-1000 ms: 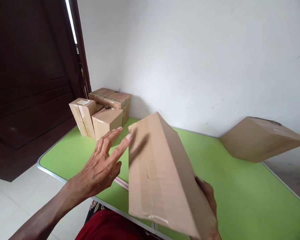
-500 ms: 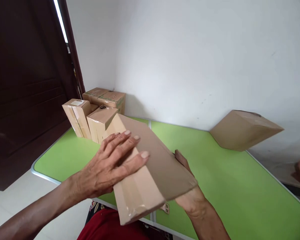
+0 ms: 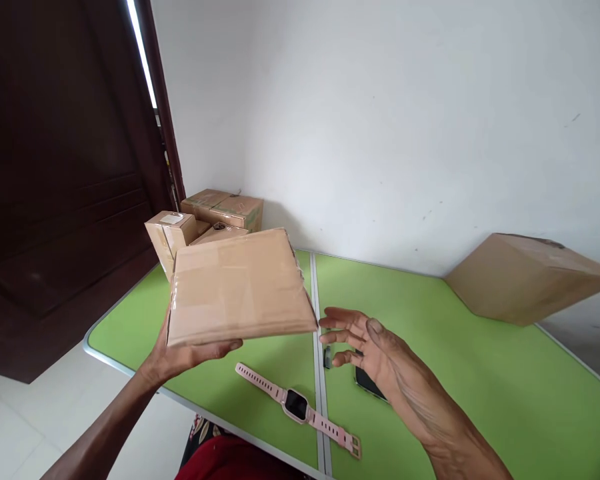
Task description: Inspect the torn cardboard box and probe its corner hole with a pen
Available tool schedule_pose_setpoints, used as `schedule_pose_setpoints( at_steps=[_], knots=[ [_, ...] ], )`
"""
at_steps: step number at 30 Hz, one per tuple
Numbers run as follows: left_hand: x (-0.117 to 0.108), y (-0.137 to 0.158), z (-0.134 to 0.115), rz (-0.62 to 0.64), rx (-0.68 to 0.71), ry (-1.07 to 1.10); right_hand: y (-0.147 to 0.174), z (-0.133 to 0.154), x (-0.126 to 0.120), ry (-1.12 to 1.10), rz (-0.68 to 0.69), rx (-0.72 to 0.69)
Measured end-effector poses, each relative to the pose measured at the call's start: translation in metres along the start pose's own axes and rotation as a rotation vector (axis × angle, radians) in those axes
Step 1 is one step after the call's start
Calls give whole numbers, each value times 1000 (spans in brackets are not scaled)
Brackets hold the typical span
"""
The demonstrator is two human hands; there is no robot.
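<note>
A: What was the left hand (image 3: 180, 357) doing?

B: It held a flat, rectangular cardboard box (image 3: 237, 287) from beneath, palm up, thumb curled over the near edge. The box was matte brown, wrapped in clear glossy tape that wrinkled at the corners. It hung level in the air above the left half of the table (image 3: 430, 360), touching nothing but that hand.

A: And the right hand (image 3: 365, 350)?

B: Open, fingers spread and slightly bent, gripping nothing. It hovered just beside the box's right corner, apart from it.

A: What lay underneath?

B: A pink watch (image 3: 297, 405) with a soft ribbed strap and a dark square face, stretched out flat across the table's centre seam. Under the right hand's fingers showed a dark, glossy slab, a phone (image 3: 367, 385) I believe, mostly hidden.

A: The table itself?

B: A smooth lime-green top with a pale metal rim, split by a grey seam down the middle.

A: Anything else?

B: A cluster of small taped cartons (image 3: 207, 217) stood in the far left corner against the white wall, beside a dark wooden door (image 3: 55, 167). A larger plain carton (image 3: 525, 277) sat tilted on the far right, leaning at the wall.
</note>
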State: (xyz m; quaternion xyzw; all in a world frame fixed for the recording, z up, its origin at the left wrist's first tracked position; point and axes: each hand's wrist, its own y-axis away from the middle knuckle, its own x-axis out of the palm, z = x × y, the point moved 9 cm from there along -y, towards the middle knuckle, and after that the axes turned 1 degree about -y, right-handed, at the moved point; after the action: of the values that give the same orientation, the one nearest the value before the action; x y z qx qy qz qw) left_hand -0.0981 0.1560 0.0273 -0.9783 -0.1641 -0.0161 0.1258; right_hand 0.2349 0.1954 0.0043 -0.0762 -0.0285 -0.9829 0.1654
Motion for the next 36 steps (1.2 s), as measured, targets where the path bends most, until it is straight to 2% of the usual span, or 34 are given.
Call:
schedule_pose_setpoints(
  at_steps=[3,5,9,15,19,23,25,27,28,30,31,32,33,34,36],
  knots=[
    [5,0,9,59,-58,-52,0,7,-1,104,-17,-53],
    [10,0,18,89,-133,42,0,8,5,173,25,-57],
    [14,2,33,-9,-312,314,1,5,20,225,91,-36],
    [20,12,42,-106,-431,394,-8,-10,23,45,22,-106],
    [35,29,52,-174,-474,509,-8,-26,45,-51,8,-96],
    [53,48,65,-115,-516,521,-2,-21,61,-61,-84,-106],
    [48,52,72,-76,-515,455,-1,-6,53,-31,-141,-175],
    [26,50,75,-133,-468,329,0,11,37,44,-180,-232],
    [10,47,72,-198,-410,237,0,19,29,97,-186,-242],
    [-16,39,48,-301,-189,10,1,30,20,216,-157,-210],
    [-18,35,30,-285,-49,-106,1,33,20,276,-126,-174],
    [-12,31,12,-215,80,-205,1,36,23,337,-86,-144],
    [2,29,-3,-90,178,-281,2,40,30,397,-38,-128],
    [20,29,-12,70,232,-335,3,43,38,456,9,-130],
    [56,35,-15,377,227,-397,4,52,54,561,84,-170]
  ],
)
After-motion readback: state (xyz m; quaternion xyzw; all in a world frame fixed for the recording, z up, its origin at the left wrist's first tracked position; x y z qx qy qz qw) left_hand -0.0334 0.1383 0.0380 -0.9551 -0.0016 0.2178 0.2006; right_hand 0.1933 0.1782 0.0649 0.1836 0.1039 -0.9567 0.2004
